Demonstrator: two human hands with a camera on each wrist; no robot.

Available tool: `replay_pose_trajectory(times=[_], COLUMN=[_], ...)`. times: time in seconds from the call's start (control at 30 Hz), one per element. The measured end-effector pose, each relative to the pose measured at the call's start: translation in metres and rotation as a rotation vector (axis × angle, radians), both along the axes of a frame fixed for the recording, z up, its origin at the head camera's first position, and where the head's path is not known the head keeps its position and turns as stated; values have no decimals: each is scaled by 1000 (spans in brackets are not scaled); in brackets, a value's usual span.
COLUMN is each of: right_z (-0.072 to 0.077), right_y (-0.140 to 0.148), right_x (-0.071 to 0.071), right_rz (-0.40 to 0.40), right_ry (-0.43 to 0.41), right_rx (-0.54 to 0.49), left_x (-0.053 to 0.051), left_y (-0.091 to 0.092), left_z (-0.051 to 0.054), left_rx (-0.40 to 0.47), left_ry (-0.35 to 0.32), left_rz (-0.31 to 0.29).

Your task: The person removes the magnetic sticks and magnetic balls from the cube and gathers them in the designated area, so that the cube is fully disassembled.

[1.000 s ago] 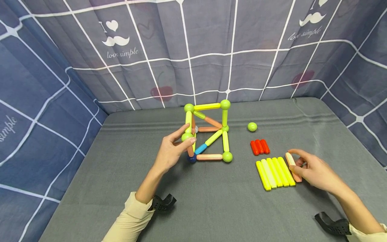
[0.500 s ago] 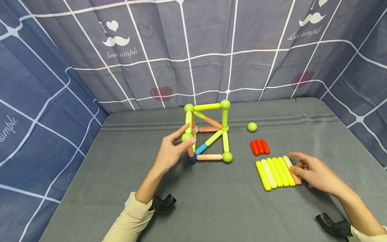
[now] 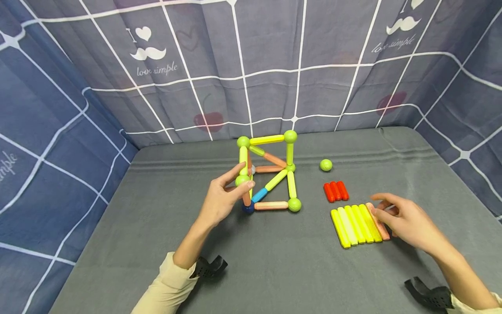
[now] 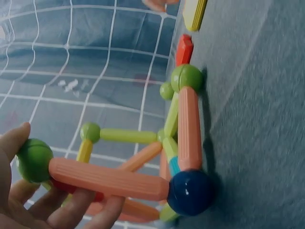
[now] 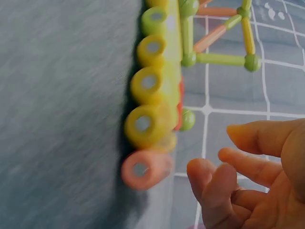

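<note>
An upright frame of magnetic sticks and balls (image 3: 266, 140) stands left of centre in the head view. My left hand (image 3: 223, 194) grips its near upper corner, with the thumb against a green ball (image 4: 34, 160). Below that ball an orange stick (image 4: 109, 179) runs to a dark blue ball (image 4: 190, 192). Behind my left fingers a red piece is partly hidden. My right hand (image 3: 408, 218) is just above and beside a loose orange stick (image 3: 379, 224), fingers loosely bent and holding nothing. The right wrist view shows a gap between the fingers and that orange stick (image 5: 143, 169).
Several yellow sticks (image 3: 354, 226) lie side by side in a row left of the orange one. Behind them are 3 short red sticks (image 3: 336, 192) and a loose green ball (image 3: 326, 165). A grid-patterned curtain (image 3: 270, 100) hangs along the table's back edge.
My right hand has laid the orange stick flat against the end of the yellow row and let go of it. My left hand keeps its grip on the frame.
</note>
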State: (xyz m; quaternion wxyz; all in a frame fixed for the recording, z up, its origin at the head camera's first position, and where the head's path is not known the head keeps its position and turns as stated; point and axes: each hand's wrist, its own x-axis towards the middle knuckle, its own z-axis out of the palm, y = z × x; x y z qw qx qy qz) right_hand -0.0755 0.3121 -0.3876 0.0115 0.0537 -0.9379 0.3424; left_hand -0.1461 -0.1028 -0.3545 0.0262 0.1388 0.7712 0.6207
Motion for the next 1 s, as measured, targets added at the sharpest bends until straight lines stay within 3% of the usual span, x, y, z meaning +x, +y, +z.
replay_pose_trajectory(times=[0.2, 0.43, 0.57, 0.7, 0.83, 1.0], right_z=[9, 8, 5, 2, -2, -7], right_y=[-23, -65, -88, -105, -115, -122], right_x=[-2, -4, -7, -14, -23, -30], right_rz=[49, 165, 245, 279, 283, 286], right_ry=[38, -6, -22, -76, -86, -100], right_rx=[-49, -183, -236, -285, -288, -269], left_x=[16, 27, 19, 7, -1, -14], left_y=[7, 11, 8, 5, 4, 0], left_z=[3, 7, 6, 2, 1, 8], left_rx=[-27, -56, -26, -58, -136, -278], left_ry=[14, -10, -19, 10, 36, 47], left_rz=[8, -78, -110, -72, -15, 42])
